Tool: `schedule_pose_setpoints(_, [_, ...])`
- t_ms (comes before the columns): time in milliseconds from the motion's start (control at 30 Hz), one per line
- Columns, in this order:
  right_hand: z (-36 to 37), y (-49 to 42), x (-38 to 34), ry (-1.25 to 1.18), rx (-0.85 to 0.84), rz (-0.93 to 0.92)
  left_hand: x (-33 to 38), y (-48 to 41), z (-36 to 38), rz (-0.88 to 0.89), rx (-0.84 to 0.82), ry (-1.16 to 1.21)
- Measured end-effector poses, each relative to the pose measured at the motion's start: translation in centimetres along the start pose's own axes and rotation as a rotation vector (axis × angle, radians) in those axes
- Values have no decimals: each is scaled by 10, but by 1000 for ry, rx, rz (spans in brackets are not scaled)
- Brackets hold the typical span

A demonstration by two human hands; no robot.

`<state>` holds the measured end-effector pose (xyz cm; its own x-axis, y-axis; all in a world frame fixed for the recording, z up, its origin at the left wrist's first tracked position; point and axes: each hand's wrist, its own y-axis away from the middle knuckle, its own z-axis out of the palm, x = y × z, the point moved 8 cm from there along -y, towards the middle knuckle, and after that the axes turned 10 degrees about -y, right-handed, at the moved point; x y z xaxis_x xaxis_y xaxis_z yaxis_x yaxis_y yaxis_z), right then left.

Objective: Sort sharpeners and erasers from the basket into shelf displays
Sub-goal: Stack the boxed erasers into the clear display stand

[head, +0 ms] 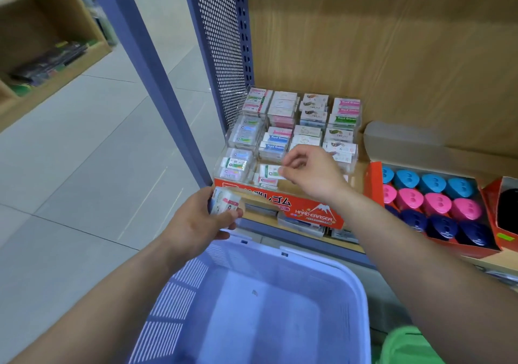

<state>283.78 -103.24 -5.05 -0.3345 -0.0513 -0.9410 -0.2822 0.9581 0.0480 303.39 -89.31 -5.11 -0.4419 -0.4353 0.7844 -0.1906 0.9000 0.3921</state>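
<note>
Head view, I log near-finish: basket (280,321) looks empty, right hand (308,173) pinches one eraser (268,171) at its fingertips over the display (314,212), left hand (200,222) fingers curl round a stack (224,204) just below.

Both bare forearms reach forward, each hand holding something small.

The left hand (201,220) sits lower and nearer, back of the hand towards the camera, fingers and thumb curled round a small stack of erasers (224,205). The right hand (311,173) is farther ahead and higher, its wrist bent and knuckles up. Its thumb and forefinger pinch the end of a single eraser (269,171), and its other fingers are curled in. The two hands are apart.
</note>
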Motion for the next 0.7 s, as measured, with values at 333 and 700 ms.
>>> schedule_pose_setpoints(333, [54,-37,13,564,-279,-80,-10,-1,-22,-6,100,180])
schedule_pose_setpoints(700, [43,19,-34,-57,-258,-37,8,0,-11,18,75,269])
